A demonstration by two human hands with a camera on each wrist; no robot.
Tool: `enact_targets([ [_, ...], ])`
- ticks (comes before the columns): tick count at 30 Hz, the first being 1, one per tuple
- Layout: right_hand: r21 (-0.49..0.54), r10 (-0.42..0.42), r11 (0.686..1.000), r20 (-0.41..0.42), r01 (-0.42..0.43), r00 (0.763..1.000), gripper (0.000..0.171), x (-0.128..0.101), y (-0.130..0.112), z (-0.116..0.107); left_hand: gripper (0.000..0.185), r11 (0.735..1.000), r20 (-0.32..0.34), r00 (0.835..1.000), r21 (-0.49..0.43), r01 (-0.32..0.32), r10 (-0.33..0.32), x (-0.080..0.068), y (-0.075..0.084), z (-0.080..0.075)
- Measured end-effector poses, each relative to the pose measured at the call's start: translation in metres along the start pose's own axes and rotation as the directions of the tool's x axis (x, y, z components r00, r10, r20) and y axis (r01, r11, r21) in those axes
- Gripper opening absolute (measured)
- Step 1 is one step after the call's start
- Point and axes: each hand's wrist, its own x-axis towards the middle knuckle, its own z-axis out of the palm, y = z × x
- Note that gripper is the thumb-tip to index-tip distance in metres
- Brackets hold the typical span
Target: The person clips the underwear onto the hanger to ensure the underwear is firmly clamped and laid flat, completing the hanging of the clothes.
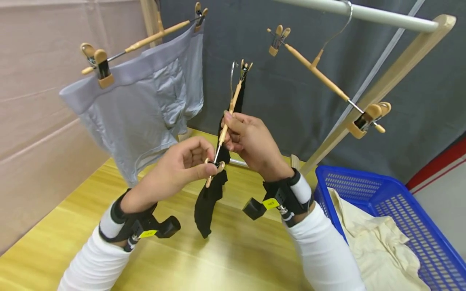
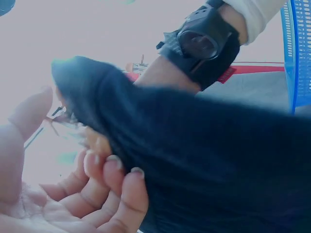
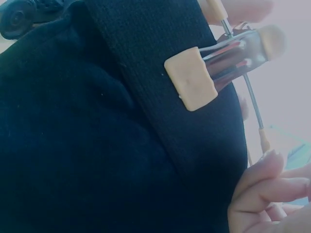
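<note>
Black shorts-like clothing (image 1: 209,206) with a wide ribbed waistband hangs from a wooden clip hanger (image 1: 236,93), seen nearly edge-on in the head view. My right hand (image 1: 253,139) pinches the hanger's wooden bar between thumb and fingers. At the near end, my left hand (image 1: 180,163) has thumb and forefinger at the hanger clip (image 1: 220,166). In the right wrist view, that clip's tan pad (image 3: 192,80) bites the waistband. The far clip (image 1: 246,66) is at the top of the black cloth. Dark fabric fills much of both wrist views.
Grey boxer shorts (image 1: 127,97) hang from another clip hanger at left. A bare clip hanger (image 1: 327,83) hangs on the rack's white rail (image 1: 386,18) at right. A blue basket (image 1: 322,178) with cream cloth (image 1: 378,242) stands at lower right on the wood-grain table (image 1: 240,258).
</note>
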Motion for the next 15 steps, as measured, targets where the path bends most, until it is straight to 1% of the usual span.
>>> enact_targets([
  [3,-0.005,-0.009,1.0,-0.01,0.009,1.0,0.027,0.006,-0.009,0.005,0.038,0.999,-0.055,0.998,-0.032,-0.042,0.04,0.001,0.001,-0.002],
  [5,0.006,-0.012,1.0,-0.018,0.012,1.0,0.028,0.011,-0.016,0.008,0.042,0.998,-0.081,0.996,-0.043,-0.051,0.047,0.001,0.002,-0.002],
  [8,0.037,-0.025,0.999,-0.01,0.025,1.0,0.028,0.017,-0.028,0.011,0.05,0.997,-0.094,0.995,-0.067,-0.032,0.025,0.0,0.004,-0.002],
  [11,0.09,-0.042,0.995,0.002,0.041,0.999,0.03,0.022,-0.039,0.014,0.059,0.995,-0.087,0.996,-0.098,-0.009,0.0,-0.003,0.007,-0.001],
  [15,0.165,-0.064,0.984,0.001,0.063,0.998,0.031,0.031,-0.052,0.02,0.064,0.997,-0.115,0.993,-0.083,-0.005,-0.004,-0.007,0.01,-0.002],
])
